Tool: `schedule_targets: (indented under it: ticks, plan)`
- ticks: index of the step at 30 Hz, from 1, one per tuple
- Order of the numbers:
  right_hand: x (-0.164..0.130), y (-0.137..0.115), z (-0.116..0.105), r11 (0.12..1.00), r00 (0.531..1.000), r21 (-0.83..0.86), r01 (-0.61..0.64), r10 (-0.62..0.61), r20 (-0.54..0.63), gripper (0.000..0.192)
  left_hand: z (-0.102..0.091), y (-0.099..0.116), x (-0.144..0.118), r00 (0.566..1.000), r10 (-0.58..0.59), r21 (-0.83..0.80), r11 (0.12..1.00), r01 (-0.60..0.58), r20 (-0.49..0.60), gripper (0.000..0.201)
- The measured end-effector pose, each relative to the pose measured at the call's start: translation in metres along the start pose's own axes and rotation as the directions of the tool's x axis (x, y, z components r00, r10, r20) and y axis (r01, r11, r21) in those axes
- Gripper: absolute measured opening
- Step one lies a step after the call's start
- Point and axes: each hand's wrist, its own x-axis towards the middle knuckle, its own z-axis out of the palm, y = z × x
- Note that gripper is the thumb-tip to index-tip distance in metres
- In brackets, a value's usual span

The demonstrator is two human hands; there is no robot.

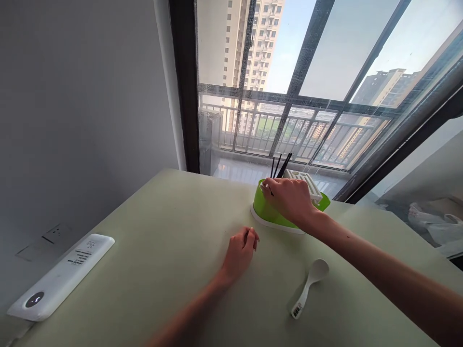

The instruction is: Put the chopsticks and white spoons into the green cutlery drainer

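A pale green, smooth tabletop (162, 270) fills the lower half of the frame, running up to a large dark-framed window (307, 86) across the upper right, with high-rise blocks and a balcony railing beyond the glass.

Right of centre, near the far edge of the tabletop, stands a lime-green plastic cutlery holder with a white base and a white slotted insert (269, 212). Several thin black chopsticks (280, 166) stick up out of it, leaning a little to the right. The right hand (289, 197) comes in from the lower right of the frame and lies over the top of the holder, its fingers curled at the upper left rim, just by the foot of the chopsticks. The grip is closed around something small at that rim, perhaps a chopstick end; exactly what it pinches cannot be made out.

The left hand (240, 250) rests on the tabletop at the centre of the frame, just below and left of the holder and not touching it. Its fingers are loosely curled under, and its grip holds nothing.

Below the holder, toward the lower right, a white plastic rice spoon with a small barcode label on its handle end (309, 289) lies flat on the tabletop, bowl upward in the frame, apart from both hands.

At the lower left a white oblong electronic device with a dark round button and printed text (61, 277) lies along the tabletop edge, beside a grey wall (72, 96) with a socket plate.
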Motion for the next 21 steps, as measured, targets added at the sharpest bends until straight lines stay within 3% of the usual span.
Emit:
schedule_targets:
  ticks: [4,8,11,13,14,16,21]
  plan:
    - [-0.004,0.002,0.003,1.000,1.000,0.010,-0.001,0.000,0.011,0.032,-0.001,0.000,0.000,1.000,0.002,0.008,1.000,-0.002,0.008,0.041]
    - [-0.022,0.008,0.002,0.987,0.981,0.108,0.122,-0.103,-0.163,0.027,0.000,-0.001,0.001,1.000,0.009,0.022,1.000,-0.009,0.003,0.041]
    - [-0.044,0.012,-0.005,0.898,0.893,0.200,0.391,-0.318,-0.319,0.027,0.001,-0.001,0.001,1.000,0.015,0.031,0.999,-0.015,0.005,0.041]
    - [-0.062,0.014,-0.012,0.778,0.805,0.250,0.577,-0.490,-0.334,0.024,0.001,-0.001,0.001,1.000,0.019,0.038,0.999,-0.019,0.005,0.040]
    - [-0.071,0.015,-0.015,0.720,0.768,0.276,0.636,-0.558,-0.315,0.023,0.001,0.000,0.001,1.000,0.021,0.041,0.999,-0.021,0.004,0.040]
    - [-0.087,0.019,-0.017,0.668,0.744,0.335,0.664,-0.634,-0.210,0.023,0.002,0.000,0.000,1.000,0.023,0.047,0.999,-0.023,0.005,0.041]
    - [-0.118,0.053,0.003,0.756,0.789,0.445,0.480,-0.594,0.157,0.028,0.001,0.002,-0.001,1.000,0.015,0.054,0.998,-0.016,0.013,0.042]
